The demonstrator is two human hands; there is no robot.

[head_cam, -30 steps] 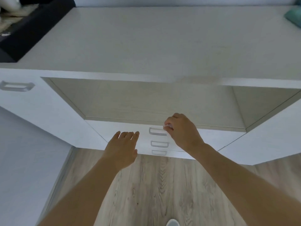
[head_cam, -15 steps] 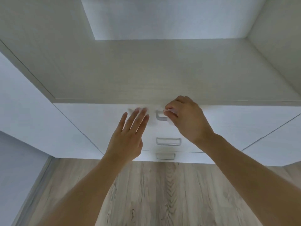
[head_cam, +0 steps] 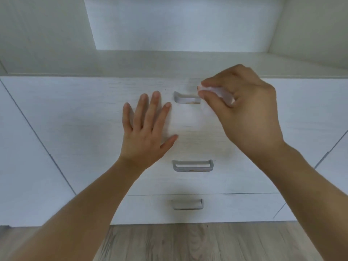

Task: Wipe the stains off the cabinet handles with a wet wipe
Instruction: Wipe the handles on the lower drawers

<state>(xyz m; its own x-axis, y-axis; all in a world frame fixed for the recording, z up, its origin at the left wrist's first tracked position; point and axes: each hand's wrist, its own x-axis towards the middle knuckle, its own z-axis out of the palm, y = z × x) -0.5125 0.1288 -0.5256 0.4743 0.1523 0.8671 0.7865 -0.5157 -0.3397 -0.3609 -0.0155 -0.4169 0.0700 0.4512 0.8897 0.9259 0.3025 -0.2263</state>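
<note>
Three grey metal handles run down the middle of a white drawer stack. The top handle (head_cam: 185,99) shows brownish stains along its lower bar, and its right end is hidden behind the white wet wipe (head_cam: 216,92). My right hand (head_cam: 246,110) pinches that wipe between thumb and fingers against the handle's right end. My left hand (head_cam: 147,129) is spread flat, fingers straight, on the drawer front just left of the top handle. The middle handle (head_cam: 193,165) has a small brown spot. The bottom handle (head_cam: 187,204) sits lower, in shadow.
An open shelf niche (head_cam: 180,59) lies above the drawers. White cabinet doors (head_cam: 28,147) flank the drawer stack on both sides. Wood-grain floor (head_cam: 188,242) runs along the bottom of the view.
The view has dropped and come much closer to the drawers. My left hand has risen and flattened on the drawer front; my right hand stays with the wipe at the top handle.
</note>
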